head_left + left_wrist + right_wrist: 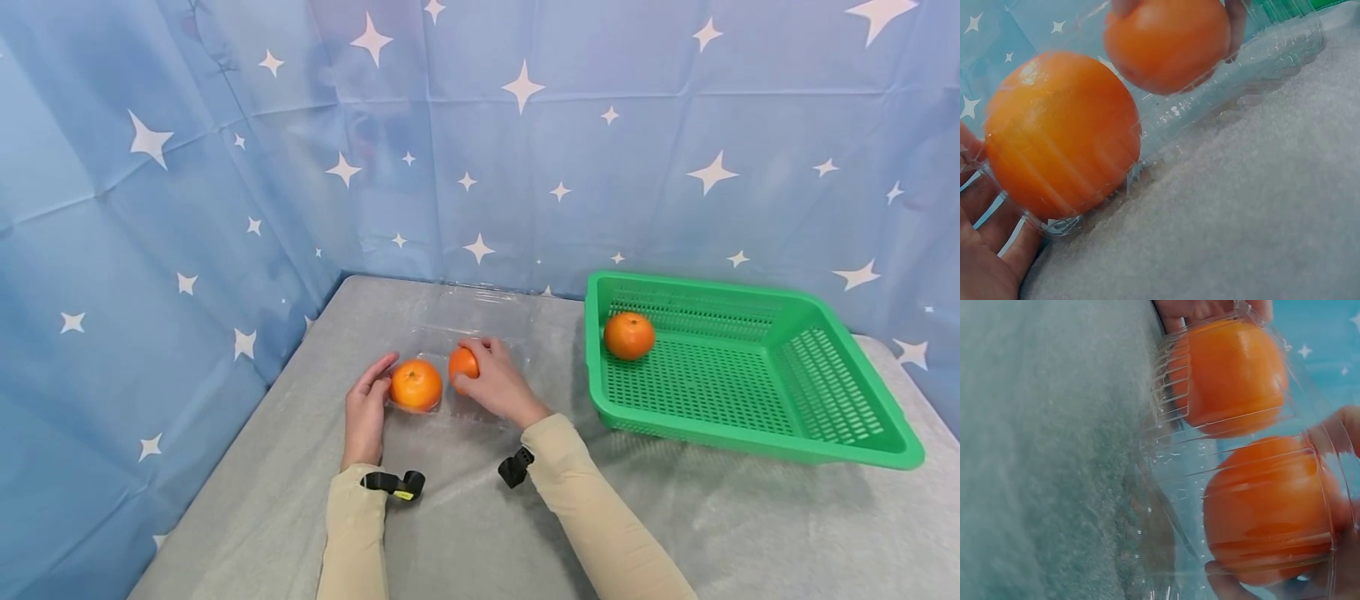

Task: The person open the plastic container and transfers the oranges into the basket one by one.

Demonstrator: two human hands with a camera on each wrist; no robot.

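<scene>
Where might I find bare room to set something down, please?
Bare tabletop lies on the near side of the green basket, beside the right sleeve, and left of the left sleeve. The basket floor right of its orange is free. It is crowded at the clear plastic container, with two oranges, left hand and right hand.

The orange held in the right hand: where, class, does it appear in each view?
Head: held orange, just below centre, partly covered by the right hand.
Left wrist: held orange, top centre.
Right wrist: held orange, lower right.
Shared landmark: neighbouring orange, beside the left hand.
</scene>
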